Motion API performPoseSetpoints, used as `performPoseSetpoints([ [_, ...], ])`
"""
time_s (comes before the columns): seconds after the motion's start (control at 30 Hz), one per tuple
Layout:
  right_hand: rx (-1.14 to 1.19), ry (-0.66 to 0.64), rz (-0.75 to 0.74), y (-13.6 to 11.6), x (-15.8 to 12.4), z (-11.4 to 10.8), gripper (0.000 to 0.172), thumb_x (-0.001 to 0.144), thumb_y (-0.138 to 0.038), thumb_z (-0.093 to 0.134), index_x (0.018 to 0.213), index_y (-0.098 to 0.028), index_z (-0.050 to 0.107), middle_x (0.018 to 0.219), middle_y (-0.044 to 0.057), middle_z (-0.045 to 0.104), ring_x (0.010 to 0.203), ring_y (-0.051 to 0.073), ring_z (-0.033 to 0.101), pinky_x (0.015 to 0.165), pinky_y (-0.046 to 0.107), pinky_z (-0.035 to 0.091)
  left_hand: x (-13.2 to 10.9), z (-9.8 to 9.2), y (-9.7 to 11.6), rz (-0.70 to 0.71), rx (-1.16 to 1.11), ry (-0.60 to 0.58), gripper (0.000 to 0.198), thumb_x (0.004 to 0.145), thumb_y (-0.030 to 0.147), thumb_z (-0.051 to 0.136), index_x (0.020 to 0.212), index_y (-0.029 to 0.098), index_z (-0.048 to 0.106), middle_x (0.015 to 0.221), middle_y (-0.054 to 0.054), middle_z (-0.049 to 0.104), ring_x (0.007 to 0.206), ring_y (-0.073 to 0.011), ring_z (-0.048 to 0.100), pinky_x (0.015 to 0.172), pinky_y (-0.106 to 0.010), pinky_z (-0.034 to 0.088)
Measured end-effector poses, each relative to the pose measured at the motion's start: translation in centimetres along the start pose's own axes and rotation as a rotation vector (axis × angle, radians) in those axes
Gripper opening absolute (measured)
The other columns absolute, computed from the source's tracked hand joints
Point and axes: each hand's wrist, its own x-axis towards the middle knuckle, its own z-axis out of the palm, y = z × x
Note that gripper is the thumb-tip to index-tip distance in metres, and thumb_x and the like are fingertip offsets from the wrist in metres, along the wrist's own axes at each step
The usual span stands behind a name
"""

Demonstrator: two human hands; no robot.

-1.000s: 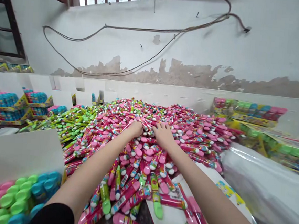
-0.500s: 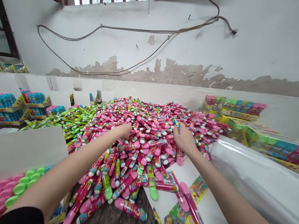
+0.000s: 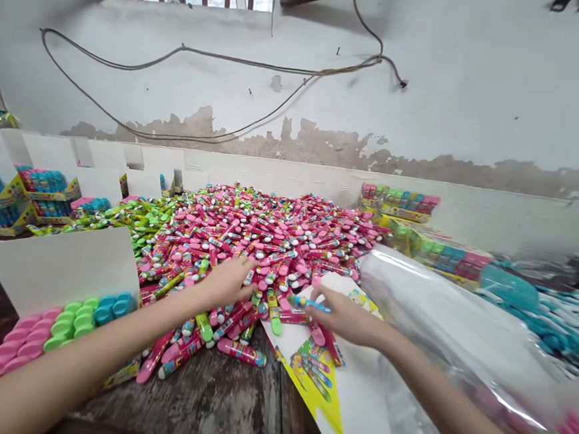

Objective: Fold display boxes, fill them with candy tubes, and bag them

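A large heap of slim printed plastic tubes (image 3: 268, 232), mostly pink with some green ones, covers the table. My left hand (image 3: 229, 282) reaches over the heap's front, thumb and fingers apart around tube ends; its fingertips are partly hidden among them. Lower right of it, my right hand (image 3: 344, 315) holds a blue tube (image 3: 313, 304) between thumb and fingers, above a flat printed card sheet (image 3: 356, 389). At left, an open display box (image 3: 65, 263) with a raised white flap holds rows of pink, green and blue tube ends.
Filled display boxes (image 3: 51, 188) stand stacked at the far left, and more wrapped ones (image 3: 437, 249) at the right. Clear plastic film (image 3: 427, 308) lies beside my right arm. Blue and white pieces (image 3: 557, 318) are piled far right. Bare dark wood (image 3: 225, 399) shows in front.
The view has swung right. My right hand has come back toward me from the heap with the blue tube, over the card sheet. My left hand has loosened from a fist.
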Motion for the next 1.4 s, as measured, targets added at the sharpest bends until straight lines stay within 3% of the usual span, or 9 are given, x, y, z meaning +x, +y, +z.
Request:
performPoseSetpoints([
  [0.13,0.2,-0.071,-0.173,-3.1,-1.6,2.7,0.027,0.078,-0.044,0.061,0.09,-0.019,0.06,0.095,0.005,0.066,0.091,0.022,0.06,0.079,0.031,0.043,-4.4,1.2,4.1,0.263,-0.368,-0.004,0.056,0.081,0.034,0.06,0.134,0.021,0.044,0.121,-0.01,0.062,0.107,-0.0229,0.059,0.092,-0.032,0.046],
  [0.33,0.422,-0.13,-0.187,-4.9,-1.0,5.2,0.038,0.085,-0.055,0.048,0.1,-0.02,0.053,0.085,0.002,0.065,0.071,0.017,0.062,0.067,0.031,0.049,-11.8,3.7,4.0,-0.102,-0.594,0.051,0.041,0.078,0.03,0.061,0.119,0.024,0.06,0.094,-0.006,0.07,0.087,-0.0234,0.064,0.079,-0.033,0.05],
  [0.43,0.238,0.138,-0.305,-4.9,2.0,7.4,0.043,0.088,-0.051,0.046,0.116,-0.02,0.053,0.118,0.011,0.06,0.109,0.024,0.056,0.093,0.04,0.044,-14.7,6.8,3.8,-0.232,-1.004,0.11,0.036,0.08,0.03,0.059,0.115,0.021,0.059,0.096,-0.006,0.069,0.086,-0.0192,0.066,0.074,-0.027,0.054],
  [0.5,0.0,0.221,-0.438,-5.6,5.0,9.5,0.055,0.083,-0.051,0.053,0.131,-0.024,0.047,0.144,0.014,0.039,0.133,0.031,0.034,0.107,0.051,0.028,-15.4,9.6,4.0,-0.287,-1.098,0.28,0.038,0.083,0.03,0.055,0.12,0.018,0.054,0.097,-0.008,0.07,0.085,-0.0189,0.068,0.072,-0.028,0.056],
  [0.57,-0.206,0.175,-0.539,-6.6,8.4,11.7,0.071,0.076,-0.057,0.058,0.139,-0.03,0.039,0.153,0.012,0.023,0.139,0.037,0.017,0.108,0.061,0.016,-15.2,12.1,3.9,-0.359,-0.929,0.557,0.038,0.083,0.028,0.055,0.119,0.017,0.055,0.103,-0.011,0.069,0.09,-0.0213,0.068,0.078,-0.032,0.057],
  [0.7,-0.389,0.093,-0.524,-7.5,14.5,14.0,0.079,0.07,-0.067,0.058,0.14,-0.035,0.037,0.152,0.01,0.026,0.138,0.042,0.016,0.102,0.069,0.019,-14.1,14.3,3.2,-0.334,-0.573,0.831,0.025,0.084,0.019,0.051,0.107,0.019,0.061,0.102,-0.009,0.069,0.098,-0.0207,0.065,0.085,-0.034,0.055],
  [0.93,-0.475,0.177,-0.455,-3.4,20.9,11.2,0.073,0.07,-0.074,0.051,0.127,-0.03,0.055,0.15,0.008,0.031,0.13,0.047,0.029,0.095,0.066,0.031,-13.8,14.3,3.3,-0.5,-0.593,0.86,0.023,0.084,0.015,0.05,0.104,0.02,0.059,0.096,-0.006,0.067,0.093,-0.0191,0.064,0.083,-0.034,0.054],
  [1.07,-0.565,0.271,-0.523,-0.6,22.8,9.3,0.056,0.078,-0.062,0.047,0.121,-0.027,0.059,0.145,0.007,0.041,0.13,0.042,0.032,0.097,0.064,0.029,-13.4,15.1,3.1,-0.581,-0.65,0.836,0.024,0.084,0.019,0.051,0.106,0.019,0.061,0.097,-0.008,0.068,0.095,-0.0217,0.063,0.084,-0.037,0.054],
  [1.4,-0.57,0.274,-0.46,1.8,21.9,6.2,0.051,0.08,-0.055,0.047,0.118,-0.023,0.06,0.131,0.008,0.056,0.126,0.036,0.039,0.098,0.053,0.034,-13.6,14.0,3.3,-0.619,-0.987,0.669,0.057,0.083,0.021,0.054,0.136,0.017,0.035,0.12,-0.011,0.062,0.106,-0.0198,0.061,0.094,-0.035,0.05],
])
